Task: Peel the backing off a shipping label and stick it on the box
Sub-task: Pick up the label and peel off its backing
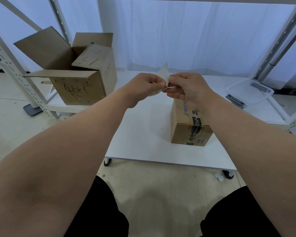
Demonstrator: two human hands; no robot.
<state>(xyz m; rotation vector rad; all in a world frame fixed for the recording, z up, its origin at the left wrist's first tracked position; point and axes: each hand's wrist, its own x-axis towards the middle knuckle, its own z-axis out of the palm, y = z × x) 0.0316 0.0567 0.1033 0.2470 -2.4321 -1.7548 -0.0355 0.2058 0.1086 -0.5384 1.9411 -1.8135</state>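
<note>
The smooth white surface, a low board on casters, spreads below both hands, keeping the work within reach. Beyond the left hand and out to its side stands a large open carton of rough brown cardboard with pen marks, its flaps up. Directly under the right hand and its wrist sits the sealed cardboard box, squat, with glossy tape along its top seam. It is probably placed there so the label has only a short way down. Out past the right hand lies a clear plastic tub. The hands meet in the air, each pinching the shipping label. It is a thin white sheet whose pointed corner stands above the fingers, likely held so to part backing from sticker, and it is not yet on the box.
</note>
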